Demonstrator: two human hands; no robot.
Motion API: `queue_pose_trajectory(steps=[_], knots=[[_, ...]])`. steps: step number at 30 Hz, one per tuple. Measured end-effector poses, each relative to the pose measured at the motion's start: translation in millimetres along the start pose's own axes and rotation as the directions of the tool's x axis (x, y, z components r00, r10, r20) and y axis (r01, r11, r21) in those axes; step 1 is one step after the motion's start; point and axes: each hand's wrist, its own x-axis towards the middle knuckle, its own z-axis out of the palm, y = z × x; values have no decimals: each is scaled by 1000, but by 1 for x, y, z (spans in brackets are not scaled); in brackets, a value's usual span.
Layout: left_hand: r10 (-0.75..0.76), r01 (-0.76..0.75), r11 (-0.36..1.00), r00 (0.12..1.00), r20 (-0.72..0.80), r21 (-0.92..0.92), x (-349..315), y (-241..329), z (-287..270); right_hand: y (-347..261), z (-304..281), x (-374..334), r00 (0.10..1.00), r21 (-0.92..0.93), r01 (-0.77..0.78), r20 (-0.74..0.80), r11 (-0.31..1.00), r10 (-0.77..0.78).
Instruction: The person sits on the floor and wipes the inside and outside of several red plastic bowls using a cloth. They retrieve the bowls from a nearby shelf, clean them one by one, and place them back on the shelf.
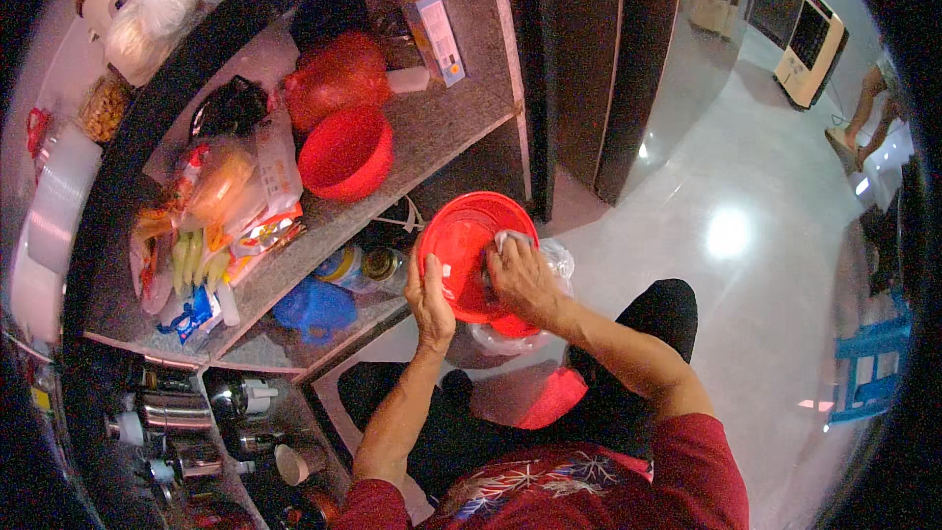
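A red plastic basin (478, 204) is tilted in front of me, its inside facing up. My left hand (430, 306) grips the basin's near left rim, thumb over the edge. Inside the basin, my right hand (522, 275) is closed on a crumpled whitish cloth (506, 238) and presses it near the right side wall; part of the cloth is hidden by the fingers. A clear plastic bag (557, 261) shows behind and below the basin. To the left, a second red bowl (346, 154) rests on the shelf.
The stone shelf (456, 128) also carries a red plastic bag (339, 79), a small box (432, 37) and bagged food (221, 186). Below lie a blue bag (316, 311) and jars (381, 263). Flasks (177, 410) stand lower left. A blue stool (868, 373) is at right.
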Motion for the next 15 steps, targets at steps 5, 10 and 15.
queue_pose_trajectory(steps=[5, 10, 15], knots=[[-30, 30, 999, 999, 12, 10, -2, 3, 5, -26, -2, 7, 986, 605, 161, -130, 780, -102], [-69, 63, 988, 997, -39, -140, -3, 3, 7, -3, -21, 20, 977, 7, 30, -211, 1000, -28], [-32, 53, 991, 985, -168, 124, -4, 5, 9, -5, -22, 10, 986, 272, -134, 132, 953, 100]])
